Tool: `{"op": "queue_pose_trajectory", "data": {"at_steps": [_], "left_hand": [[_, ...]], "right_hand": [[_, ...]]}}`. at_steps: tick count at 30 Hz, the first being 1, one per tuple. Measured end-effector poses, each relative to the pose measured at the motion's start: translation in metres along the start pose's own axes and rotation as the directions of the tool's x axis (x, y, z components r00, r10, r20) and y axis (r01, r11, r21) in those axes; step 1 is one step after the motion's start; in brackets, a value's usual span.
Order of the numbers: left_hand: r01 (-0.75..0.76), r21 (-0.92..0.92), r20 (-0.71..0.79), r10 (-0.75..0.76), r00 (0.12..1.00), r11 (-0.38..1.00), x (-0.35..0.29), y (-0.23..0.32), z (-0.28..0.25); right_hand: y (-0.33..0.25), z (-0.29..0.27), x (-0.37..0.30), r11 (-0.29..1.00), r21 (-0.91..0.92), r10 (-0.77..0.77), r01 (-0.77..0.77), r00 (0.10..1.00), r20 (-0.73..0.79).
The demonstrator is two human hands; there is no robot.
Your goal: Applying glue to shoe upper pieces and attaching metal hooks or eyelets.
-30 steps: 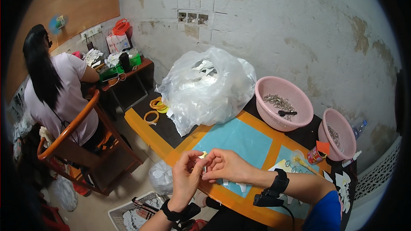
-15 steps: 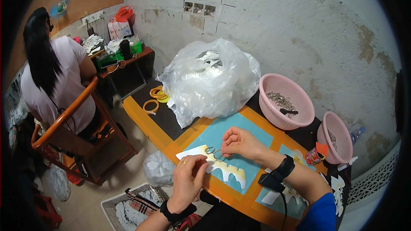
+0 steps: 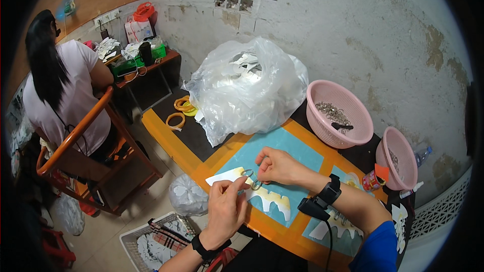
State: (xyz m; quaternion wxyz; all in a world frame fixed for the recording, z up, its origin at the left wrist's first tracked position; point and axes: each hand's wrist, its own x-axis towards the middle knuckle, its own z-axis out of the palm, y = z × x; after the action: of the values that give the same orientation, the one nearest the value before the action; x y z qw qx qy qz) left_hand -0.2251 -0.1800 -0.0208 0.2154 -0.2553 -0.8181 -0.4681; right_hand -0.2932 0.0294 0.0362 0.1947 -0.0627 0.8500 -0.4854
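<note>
Cut piece (image 3: 275,201): white and yellow, toothed on its near side, lying on the blue mat (image 3: 302,146) at the table's near side
Metal rings (image 3: 256,185): 2 show at the piece, between the hands
Left hand (image 3: 225,209): at the piece's near left, thumb and index fingertip close together beside the nearer ring; cannot tell whether they pinch it
Right hand (image 3: 280,166): beyond the piece, fingers curled toward the thumb; cannot tell what they grip
Can (image 3: 372,181): right, red and yellow printed label, lettering too small to read
White bag (image 3: 138,30): far left, marks unreadable
</note>
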Motion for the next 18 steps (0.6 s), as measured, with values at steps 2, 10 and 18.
{"op": "queue_pose_trajectory", "data": {"at_steps": [2,10,18], "left_hand": [[-0.024,0.024,0.011,0.024,1.0,0.999,0.0018,0.0,0.0008],[-0.099,0.069,0.06,0.095,0.994,0.993,0.0013,-0.0046,0.0078],[-0.132,0.122,0.072,0.123,0.99,0.984,0.0024,-0.0062,0.0101]], "right_hand": [[-0.0031,-0.0007,0.0009,0.993,-0.116,-0.005,0.008,1.0,0.026],[0.0017,0.0003,0.0041,0.975,-0.216,-0.058,0.056,0.998,-0.004],[0.0043,0.0035,0.0009,0.972,-0.229,-0.054,0.048,0.998,-0.021]]}}
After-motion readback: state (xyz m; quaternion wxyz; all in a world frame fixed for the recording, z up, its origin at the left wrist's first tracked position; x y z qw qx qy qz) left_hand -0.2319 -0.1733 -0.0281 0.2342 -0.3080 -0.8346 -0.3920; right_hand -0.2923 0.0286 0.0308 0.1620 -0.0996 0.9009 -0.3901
